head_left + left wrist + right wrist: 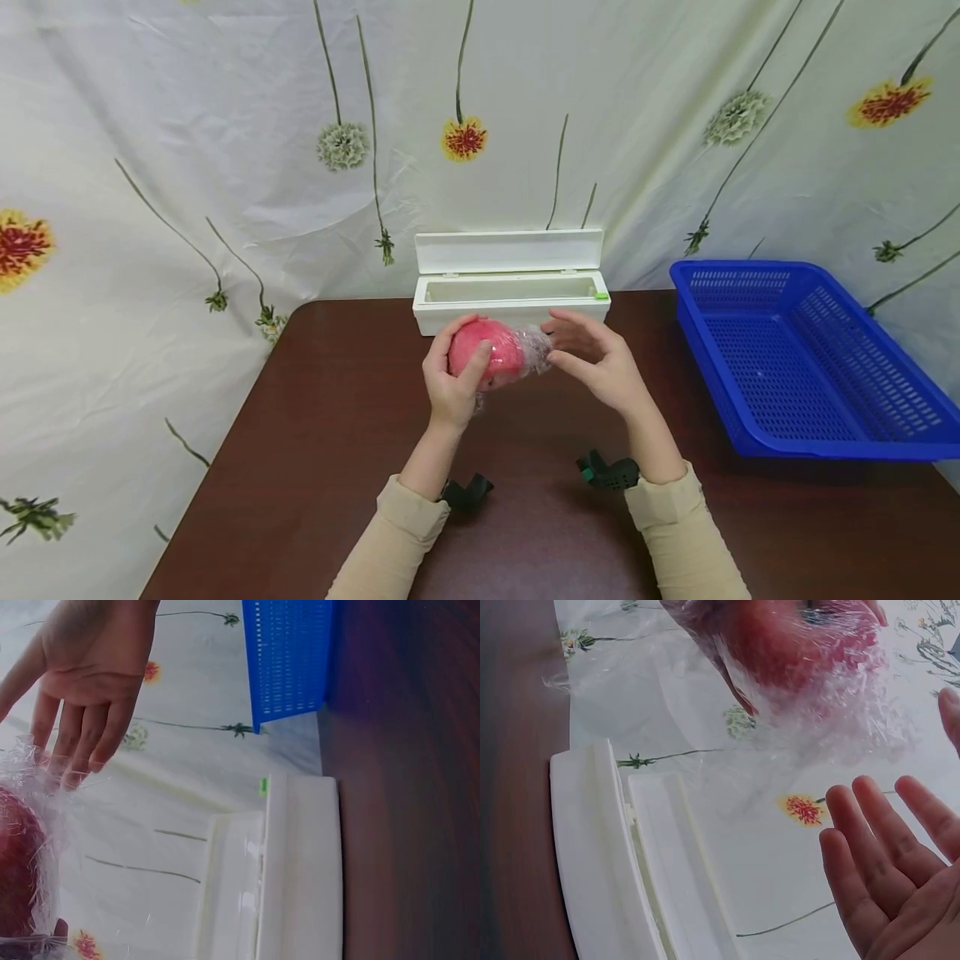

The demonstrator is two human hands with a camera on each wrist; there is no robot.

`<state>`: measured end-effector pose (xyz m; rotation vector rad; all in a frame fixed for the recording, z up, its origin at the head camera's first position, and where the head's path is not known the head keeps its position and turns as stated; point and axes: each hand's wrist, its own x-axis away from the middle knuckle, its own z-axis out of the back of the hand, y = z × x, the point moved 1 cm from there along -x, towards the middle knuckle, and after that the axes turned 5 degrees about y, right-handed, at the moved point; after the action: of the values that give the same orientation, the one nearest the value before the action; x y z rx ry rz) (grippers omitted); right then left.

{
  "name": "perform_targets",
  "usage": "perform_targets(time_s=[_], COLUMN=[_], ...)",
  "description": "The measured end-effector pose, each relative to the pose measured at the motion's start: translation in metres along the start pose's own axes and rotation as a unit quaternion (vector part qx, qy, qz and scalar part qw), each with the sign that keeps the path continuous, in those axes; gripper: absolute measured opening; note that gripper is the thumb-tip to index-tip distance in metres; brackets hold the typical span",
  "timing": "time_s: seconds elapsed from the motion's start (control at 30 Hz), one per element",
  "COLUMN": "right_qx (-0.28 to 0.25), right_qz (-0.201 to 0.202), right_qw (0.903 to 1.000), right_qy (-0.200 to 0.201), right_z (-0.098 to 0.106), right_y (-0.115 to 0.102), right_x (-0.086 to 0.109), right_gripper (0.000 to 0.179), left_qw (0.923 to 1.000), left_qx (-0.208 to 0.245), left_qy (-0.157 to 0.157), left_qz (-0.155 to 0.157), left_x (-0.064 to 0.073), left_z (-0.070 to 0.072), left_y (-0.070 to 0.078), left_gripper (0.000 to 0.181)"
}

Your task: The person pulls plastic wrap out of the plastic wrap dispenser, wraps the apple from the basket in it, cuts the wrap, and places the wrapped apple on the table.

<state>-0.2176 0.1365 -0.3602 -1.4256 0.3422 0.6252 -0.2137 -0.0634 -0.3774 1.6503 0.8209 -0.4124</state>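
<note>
A round pinkish-red fruit [507, 357] wrapped in clear cling film [536, 348] is held above the table. My left hand [448, 385] grips it, with the thumb across the near side and the fingers around the back. Bunched film sticks out on its right side. My right hand [611, 371] is beside that film, its fingers spread and holding nothing. In the right wrist view, the fingers of my right hand [907, 885] stand apart from the film [832, 727]. Much of my left hand is hidden behind the fruit in both wrist views.
Behind my hands, a long white box [510, 318] stands with its lid [510, 252] raised and a green piece [602, 296] on its rim. A blue plastic basket [708, 367] sits at the right of the brown table [300, 433]. A flowered cloth [247, 108] hangs behind.
</note>
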Motion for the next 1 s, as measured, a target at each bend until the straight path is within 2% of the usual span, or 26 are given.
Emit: perform_targets(time_s=[0.3,0.53,0.7,1.0], right_qx=[0.02,0.06,0.068,0.063], right_qz=[-0.015,-0.004,-0.001,-0.024], right_qw=[0.9996,0.9978,0.9967,0.991], right_qy=[0.014,0.027,0.045,0.115], right_z=[-0.001,-0.01,-0.011,-0.006], right_y=[-0.004,-0.029,-0.032,-0.032], right_x=[0.001,0.0,-0.001,-0.001], right_gripper=[0.035,0.02,0.017,0.014], left_qw=[0.9999,0.9998,0.9998,0.9997], left_qx=[-0.001,0.007,0.006,0.004], left_qy=[0.0,-0.016,-0.018,-0.022], left_qz=[0.011,0.009,0.006,0.005], left_x=[0.0,0.002,0.002,0.002], left_z=[0.002,-0.001,-0.001,-0.002], left_y=[-0.002,-0.004,-0.004,-0.001], left_gripper=[0.042,0.042,0.042,0.044])
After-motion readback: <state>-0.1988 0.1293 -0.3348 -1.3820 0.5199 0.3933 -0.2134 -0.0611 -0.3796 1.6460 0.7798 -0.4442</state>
